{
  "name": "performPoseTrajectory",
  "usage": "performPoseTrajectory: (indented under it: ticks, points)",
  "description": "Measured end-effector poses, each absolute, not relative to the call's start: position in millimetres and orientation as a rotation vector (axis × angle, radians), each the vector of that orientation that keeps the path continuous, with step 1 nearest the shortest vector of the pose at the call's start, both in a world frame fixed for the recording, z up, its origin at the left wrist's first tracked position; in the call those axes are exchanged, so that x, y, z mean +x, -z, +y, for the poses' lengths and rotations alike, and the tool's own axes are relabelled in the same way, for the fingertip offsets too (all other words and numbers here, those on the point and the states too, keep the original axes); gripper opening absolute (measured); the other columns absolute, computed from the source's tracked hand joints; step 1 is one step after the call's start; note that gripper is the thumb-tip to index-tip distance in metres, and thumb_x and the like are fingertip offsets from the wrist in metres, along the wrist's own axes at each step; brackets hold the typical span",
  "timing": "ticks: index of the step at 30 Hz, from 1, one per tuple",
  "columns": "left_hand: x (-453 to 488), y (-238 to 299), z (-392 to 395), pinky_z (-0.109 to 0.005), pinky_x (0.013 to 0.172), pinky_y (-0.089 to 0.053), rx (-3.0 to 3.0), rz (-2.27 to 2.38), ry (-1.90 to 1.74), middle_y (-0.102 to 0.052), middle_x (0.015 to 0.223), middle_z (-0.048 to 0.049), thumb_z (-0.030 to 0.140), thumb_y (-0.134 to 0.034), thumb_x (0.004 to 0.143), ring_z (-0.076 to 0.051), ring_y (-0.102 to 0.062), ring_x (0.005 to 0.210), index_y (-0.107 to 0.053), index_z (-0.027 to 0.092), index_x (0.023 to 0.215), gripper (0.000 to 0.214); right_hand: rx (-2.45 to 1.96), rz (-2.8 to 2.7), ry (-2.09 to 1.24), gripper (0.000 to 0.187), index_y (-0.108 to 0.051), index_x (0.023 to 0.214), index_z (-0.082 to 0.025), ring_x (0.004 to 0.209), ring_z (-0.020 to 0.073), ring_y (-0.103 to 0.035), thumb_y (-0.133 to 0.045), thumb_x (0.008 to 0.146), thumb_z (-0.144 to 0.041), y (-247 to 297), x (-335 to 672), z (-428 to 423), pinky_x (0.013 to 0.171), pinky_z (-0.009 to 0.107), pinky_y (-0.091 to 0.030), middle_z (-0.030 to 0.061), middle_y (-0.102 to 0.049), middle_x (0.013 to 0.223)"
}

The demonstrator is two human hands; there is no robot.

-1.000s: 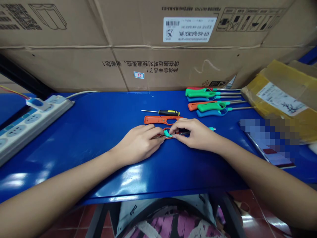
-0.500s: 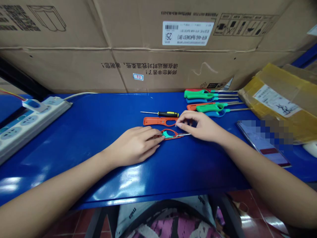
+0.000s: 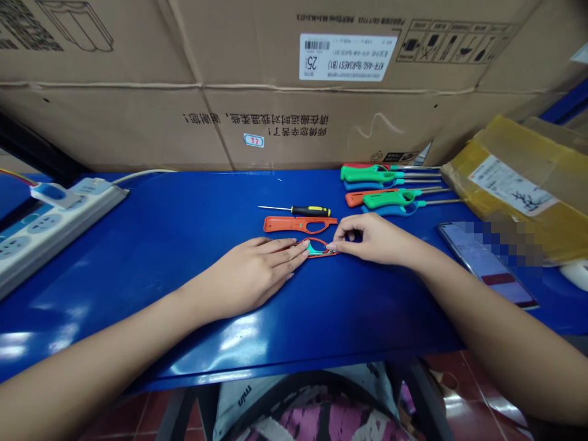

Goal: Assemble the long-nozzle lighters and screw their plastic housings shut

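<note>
On the blue table lies an open orange lighter half-shell with a teal trigger. My left hand lies flat on its left end, fingers stretched out and pressing it down. My right hand pinches at the shell's right end, fingers curled together; what they hold is too small to name. Just behind lies the matching orange shell half, and behind that a small screwdriver with a black and yellow handle.
Several assembled long-nosed lighters in green, orange and blue lie at the back right. A phone rests at the right, a yellow parcel behind it. A power strip sits at the left. Large cardboard boxes wall off the back.
My right hand lifted off toward the spare shell half, then came back to the near shell's right end. The metal rod that stuck out to the right is out of sight. My left hand flattened.
</note>
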State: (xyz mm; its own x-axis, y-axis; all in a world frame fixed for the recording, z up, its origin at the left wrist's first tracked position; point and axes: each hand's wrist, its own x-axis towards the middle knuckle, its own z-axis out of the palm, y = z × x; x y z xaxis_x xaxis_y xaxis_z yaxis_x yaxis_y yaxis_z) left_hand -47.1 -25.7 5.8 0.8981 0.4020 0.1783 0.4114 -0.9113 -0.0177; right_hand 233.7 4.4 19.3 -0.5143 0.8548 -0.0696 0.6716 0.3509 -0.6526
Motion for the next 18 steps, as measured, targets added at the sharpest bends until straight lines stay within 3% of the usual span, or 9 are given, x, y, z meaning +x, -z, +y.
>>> performPoseTrajectory:
  ticks: [6, 11, 14, 18]
  points:
    - [-47.1, -3.4, -27.1, -0.044, 0.114, -0.044, -3.040, -0.718, 0.264, -0.052, 0.152, -0.0084, 0.029, -0.042, 0.106, -0.027, -0.056, 0.136, -0.047, 0.018, 0.151, 0.046, -1.360, -2.313, -0.888, 0.024, -0.069, 0.076, -0.017, 0.066, 0.0144, -0.054, -0.070, 0.084, -0.040, -15.6, 230.2, 2.1, 0.061, 0.027, -0.041, 0.0027, -0.067, 0.072]
    - [-50.2, -8.1, -23.0, -0.040, 0.119, -0.042, -3.138, -0.744, 0.461, -0.049, 0.155, -0.0089, 0.022, -0.043, 0.105, -0.021, -0.049, 0.143, -0.044, 0.016, 0.152, 0.048, -1.224, -2.199, -0.746, 0.014, -0.069, 0.082, -0.017, 0.067, 0.0141, -0.058, -0.065, 0.088, -0.028, -12.2, 227.0, 1.6, 0.065, 0.028, -0.046, 0.0027, -0.068, 0.075]
    - [-53.5, -12.0, -18.2, -0.041, 0.113, -0.048, -3.079, -0.827, 0.641, -0.062, 0.143, -0.0090, 0.017, -0.046, 0.101, -0.023, -0.059, 0.132, -0.059, 0.016, 0.139, 0.040, -1.127, -2.160, -0.641, 0.012, -0.071, 0.088, -0.016, 0.072, 0.0158, -0.061, -0.065, 0.090, -0.026, -10.7, 222.5, -1.2, 0.069, 0.030, -0.049, 0.0041, -0.069, 0.081]
    - [-56.0, -13.2, -12.4, -0.039, 0.088, -0.057, -2.998, -1.047, 0.743, -0.075, 0.110, -0.0079, 0.018, -0.053, 0.096, -0.023, -0.067, 0.099, -0.074, 0.017, 0.108, 0.025, -0.951, -2.306, -0.446, 0.016, -0.074, 0.104, -0.018, 0.098, 0.0221, -0.062, -0.065, 0.093, -0.025, -5.2, 215.1, -6.8, 0.091, 0.040, -0.050, 0.0092, -0.069, 0.103]
